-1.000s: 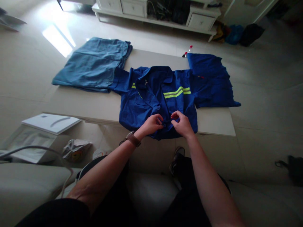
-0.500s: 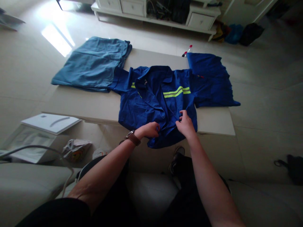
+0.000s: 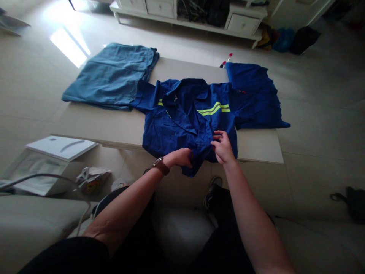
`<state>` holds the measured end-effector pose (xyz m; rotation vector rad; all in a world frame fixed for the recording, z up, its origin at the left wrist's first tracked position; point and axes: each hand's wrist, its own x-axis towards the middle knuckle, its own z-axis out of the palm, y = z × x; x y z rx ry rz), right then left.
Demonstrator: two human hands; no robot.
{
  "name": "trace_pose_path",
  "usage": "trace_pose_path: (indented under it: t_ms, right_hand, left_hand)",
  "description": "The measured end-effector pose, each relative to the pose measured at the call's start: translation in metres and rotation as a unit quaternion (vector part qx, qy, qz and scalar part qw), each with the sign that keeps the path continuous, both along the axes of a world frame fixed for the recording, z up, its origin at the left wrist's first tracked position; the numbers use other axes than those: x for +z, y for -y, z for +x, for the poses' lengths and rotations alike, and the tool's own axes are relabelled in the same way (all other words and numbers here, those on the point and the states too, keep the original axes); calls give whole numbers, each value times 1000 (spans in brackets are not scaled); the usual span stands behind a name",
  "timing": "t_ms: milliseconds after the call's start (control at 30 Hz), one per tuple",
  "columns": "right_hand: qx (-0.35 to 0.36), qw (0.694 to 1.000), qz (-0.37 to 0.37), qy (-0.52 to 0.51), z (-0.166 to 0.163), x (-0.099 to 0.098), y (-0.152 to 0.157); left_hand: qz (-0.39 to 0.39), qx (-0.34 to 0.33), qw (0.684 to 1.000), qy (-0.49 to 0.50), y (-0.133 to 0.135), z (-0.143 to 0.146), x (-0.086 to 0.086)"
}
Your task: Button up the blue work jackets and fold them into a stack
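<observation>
- Watch on your wrist, buckled close to the hem; a loose fold could snag there.
- Left hand low at the front, and your grip is pinching cloth near the bottom edge.
- Right hand just beside it, grip apparently closed on a turned-up flap; a thin pinch like that could let the flap flop back.
- Blue jacket between them, spread open on the tabletop, hem drooping past the near edge; tug too hard towards you and that overhang could drag it off.
- Pale blue cloth left, dark blue cloth right, each meeting a sleeve; a sideways pull could rumple either.
- Red-capped bottles beyond, well apart from your fingers.
</observation>
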<state>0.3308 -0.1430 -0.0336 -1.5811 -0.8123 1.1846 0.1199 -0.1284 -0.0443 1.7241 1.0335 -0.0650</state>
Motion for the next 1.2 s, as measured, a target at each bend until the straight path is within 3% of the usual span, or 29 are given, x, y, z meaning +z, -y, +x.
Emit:
trace_pose_path:
  t_ms: [133, 300, 433, 567, 767, 867, 1000, 1200]
  right_hand:
    - [1, 1000, 9, 29, -4, -2, 1]
    - [18, 993, 27, 112, -6, -2, 2]
    - [60, 945, 115, 300, -5, 10, 5]
    - [158, 865, 191, 437, -9, 25, 10]
    - [304, 810, 192, 464, -15, 28, 14]
    - [309, 800, 186, 480, -14, 25, 13]
    - [299, 803, 192, 478, -12, 23, 10]
    - [283, 809, 201, 474, -16, 22, 11]
  left_hand:
    - [-44, 105, 987, 111, -6, 4, 3]
    - [-72, 271, 929, 242, -4, 24, 2]
    - [-63, 315, 909, 267, -3, 29, 2]
    - [-11, 308, 921, 238, -4, 25, 4]
    - [70, 236, 942, 227, -2, 25, 9]
    - [66, 230, 946, 220, -2, 24, 8]
    - [18, 292, 940, 174, -3, 21, 2]
    - [116, 237, 961, 79, -5, 18, -8]
